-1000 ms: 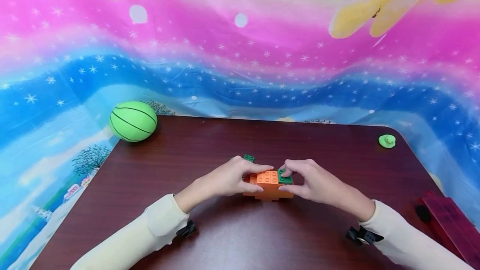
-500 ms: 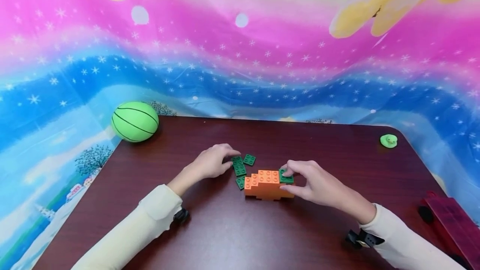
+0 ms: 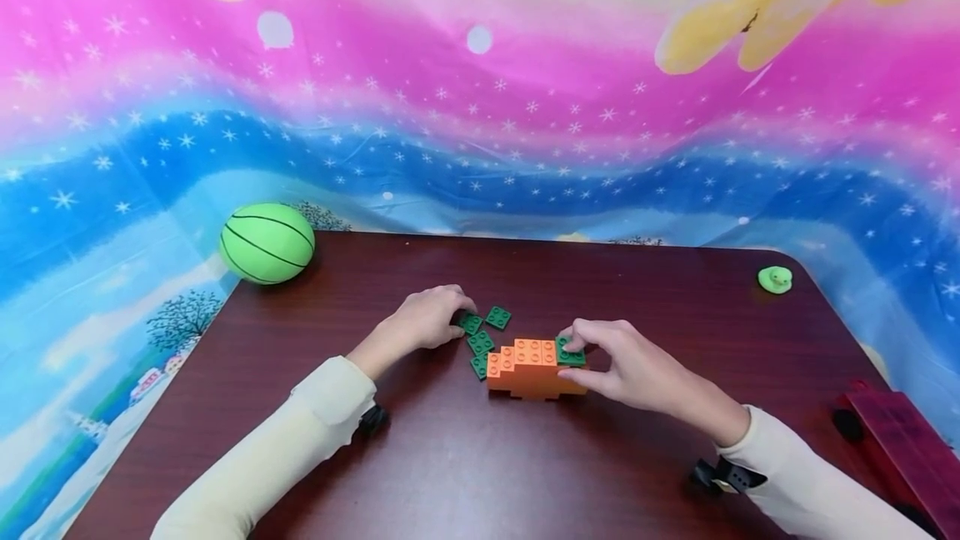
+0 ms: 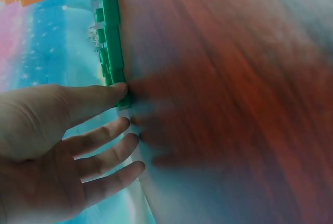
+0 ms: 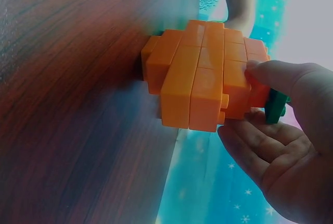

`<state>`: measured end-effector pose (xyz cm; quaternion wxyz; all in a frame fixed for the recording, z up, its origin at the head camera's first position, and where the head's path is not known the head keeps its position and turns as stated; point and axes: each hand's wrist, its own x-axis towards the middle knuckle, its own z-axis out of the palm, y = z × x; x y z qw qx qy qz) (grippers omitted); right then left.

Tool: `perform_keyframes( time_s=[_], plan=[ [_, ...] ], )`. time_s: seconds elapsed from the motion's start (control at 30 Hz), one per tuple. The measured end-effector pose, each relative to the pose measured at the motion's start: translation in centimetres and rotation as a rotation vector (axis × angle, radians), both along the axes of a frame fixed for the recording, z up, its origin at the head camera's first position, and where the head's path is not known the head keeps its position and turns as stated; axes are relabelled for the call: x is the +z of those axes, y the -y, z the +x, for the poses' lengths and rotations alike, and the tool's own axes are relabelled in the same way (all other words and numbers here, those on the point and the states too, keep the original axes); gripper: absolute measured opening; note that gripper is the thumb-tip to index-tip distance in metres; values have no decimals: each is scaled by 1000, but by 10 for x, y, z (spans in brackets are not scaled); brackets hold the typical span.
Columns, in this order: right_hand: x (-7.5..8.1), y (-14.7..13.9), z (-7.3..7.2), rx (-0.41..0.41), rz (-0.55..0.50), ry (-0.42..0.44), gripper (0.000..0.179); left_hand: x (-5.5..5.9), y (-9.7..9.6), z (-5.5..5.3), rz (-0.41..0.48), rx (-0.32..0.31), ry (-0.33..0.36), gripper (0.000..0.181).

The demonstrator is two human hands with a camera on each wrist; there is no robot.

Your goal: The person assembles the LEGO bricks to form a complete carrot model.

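Note:
My left hand (image 3: 429, 319) is at the back of a small group of flat green bricks, thumb and index finger either side of the farthest green brick (image 3: 471, 323). In the left wrist view the thumb (image 4: 99, 99) overlaps the end of the green row; the other fingers stretch out below. My right hand (image 3: 626, 361) grips the right end of a stepped orange brick build (image 3: 525, 377), which stands on the table. Its thumb (image 5: 270, 73) presses the near side while the fingers go behind. A green brick (image 3: 572, 351) sits on the build's right end under that hand.
More loose green bricks (image 3: 481, 343) lie left of and behind the orange build. A green ball (image 3: 267, 243) stands at the table's (image 3: 420, 457) back left corner, a green toy duck (image 3: 775, 279) at the back right. A dark red skateboard-like object (image 3: 907, 457) lies at the right edge.
My left hand has let go of the orange build and moved left and back to the loose green bricks. The farthest one has shifted slightly. My right hand keeps its grip.

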<state>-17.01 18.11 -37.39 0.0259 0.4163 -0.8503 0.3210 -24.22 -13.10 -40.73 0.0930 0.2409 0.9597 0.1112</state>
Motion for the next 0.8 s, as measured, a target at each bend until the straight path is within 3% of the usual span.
perform_keyframes(
  time_s=[0.17,0.33,0.4,0.5,0.67,0.8],
  plan=[
    [-1,0,-1,10,-4,2,26,1,7,-2,55,30,5,25],
    [0,-1,-2,6,-8,-16,27,-1,13,-2,103,-101,18,29],
    [0,-1,-2,11,-9,-13,26,1,17,0,98,-119,44,29],
    [0,0,-3,15,-11,-11,25,9,22,4,45,-86,103,31],
    [0,0,-3,19,-8,-9,24,18,26,13,-80,-28,233,50],
    [-2,-1,-3,19,-9,-8,24,16,24,16,-83,-37,241,36]
  ],
)
